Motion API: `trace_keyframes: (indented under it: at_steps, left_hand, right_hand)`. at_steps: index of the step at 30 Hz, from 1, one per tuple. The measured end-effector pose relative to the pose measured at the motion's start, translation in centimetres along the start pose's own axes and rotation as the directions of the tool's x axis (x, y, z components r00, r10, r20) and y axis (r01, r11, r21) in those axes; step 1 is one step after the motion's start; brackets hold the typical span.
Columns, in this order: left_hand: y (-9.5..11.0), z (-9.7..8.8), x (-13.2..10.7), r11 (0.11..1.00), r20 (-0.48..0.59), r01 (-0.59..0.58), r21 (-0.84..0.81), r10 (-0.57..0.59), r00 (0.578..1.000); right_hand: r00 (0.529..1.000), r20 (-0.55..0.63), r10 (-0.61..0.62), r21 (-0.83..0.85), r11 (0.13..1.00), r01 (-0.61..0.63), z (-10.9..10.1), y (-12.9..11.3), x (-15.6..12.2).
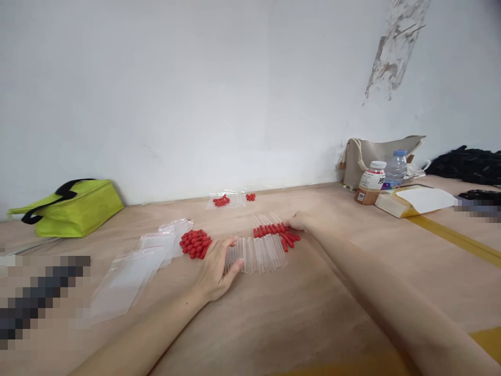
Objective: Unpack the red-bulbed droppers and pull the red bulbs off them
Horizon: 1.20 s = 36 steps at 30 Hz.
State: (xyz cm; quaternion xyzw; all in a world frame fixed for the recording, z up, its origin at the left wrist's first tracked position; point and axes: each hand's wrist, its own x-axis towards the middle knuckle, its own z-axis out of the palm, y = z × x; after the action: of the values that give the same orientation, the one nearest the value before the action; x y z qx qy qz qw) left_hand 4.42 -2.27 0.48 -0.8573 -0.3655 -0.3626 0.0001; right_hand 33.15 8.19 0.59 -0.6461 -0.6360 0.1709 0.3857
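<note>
My left hand (217, 266) lies with thumb and fingers apart around the left end of a row of clear glass dropper tubes (258, 255). To its left is a pile of red rubber bulbs (194, 243), close to its knuckles. Beyond the tubes lies a row of droppers (270, 230) with red bulbs on and thin tips pointing to the wall. My right hand (298, 220) is at that row's right end, fingers closed at the last red bulb; the fingertips are small and partly hidden. Several loose red bulbs (289, 240) lie just below this hand.
Clear zip bags (129, 277) overlap on the left. A filled bag (225, 201) with red bulbs lies by the wall. A lime-green bag (78, 209) stands far left. At right are a drink bottle (370, 184), a water bottle (396, 168), a beige bag (354, 162) and paper (425, 199).
</note>
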Motion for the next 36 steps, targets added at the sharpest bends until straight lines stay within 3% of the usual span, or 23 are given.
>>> trace_keyframes:
  at_steps: [4, 7, 8, 10, 13, 15, 20, 28, 32, 34, 36]
  left_hand:
    - [0.0, 0.1, 0.1, 1.000, -0.019, 0.004, 0.030, -0.003, 1.000]
    - [0.0, 0.0, 0.2, 0.997, -0.073, 0.012, 0.079, -0.006, 0.997]
    - [0.0, 0.0, 0.2, 0.994, -0.098, 0.007, 0.106, 0.003, 0.995]
    - [0.2, 0.0, 0.2, 0.984, -0.137, -0.024, 0.176, 0.049, 0.989]
    - [0.5, 0.2, 0.1, 0.952, -0.127, -0.118, 0.284, 0.159, 0.979]
    - [0.9, 0.4, 0.0, 0.928, -0.085, -0.180, 0.326, 0.219, 0.972]
    - [1.9, 0.8, -0.1, 0.900, -0.018, -0.265, 0.345, 0.289, 0.957]
    - [2.9, 0.5, -0.2, 0.887, 0.024, -0.276, 0.371, 0.288, 0.957]
    - [2.1, 0.1, -0.7, 0.886, 0.016, -0.288, 0.365, 0.303, 0.953]
    - [1.0, -0.5, -0.9, 0.902, -0.030, -0.253, 0.350, 0.281, 0.959]
    - [-0.3, -1.2, -1.0, 0.934, -0.100, -0.183, 0.305, 0.223, 0.970]
  right_hand:
    - [0.999, -0.028, 0.024, -0.040, 0.999, -0.025, -1.4, -1.1, -1.8]
    - [0.988, -0.110, -0.112, -0.041, 0.993, 0.108, -1.9, -2.0, -5.4]
    - [0.944, -0.150, -0.295, -0.092, 0.954, 0.284, -1.8, -2.2, -6.8]
    - [0.818, -0.204, -0.538, -0.241, 0.837, 0.491, -1.4, -2.6, -9.6]
    - [0.681, -0.138, -0.719, -0.347, 0.679, 0.647, -0.4, -3.0, -12.4]
    - [0.636, -0.114, -0.763, -0.359, 0.629, 0.690, 0.3, -3.3, -13.1]
    - [0.581, -0.109, -0.807, -0.337, 0.579, 0.742, 1.3, -4.2, -13.4]
    - [0.551, -0.063, -0.832, -0.363, 0.534, 0.764, 1.4, -4.2, -13.9]
    - [0.539, -0.042, -0.841, -0.361, 0.516, 0.777, 0.8, -3.9, -14.1]
    - [0.573, -0.072, -0.817, -0.342, 0.560, 0.755, 0.2, -3.4, -13.9]
    - [0.641, -0.133, -0.756, -0.278, 0.649, 0.708, -0.5, -2.7, -13.3]
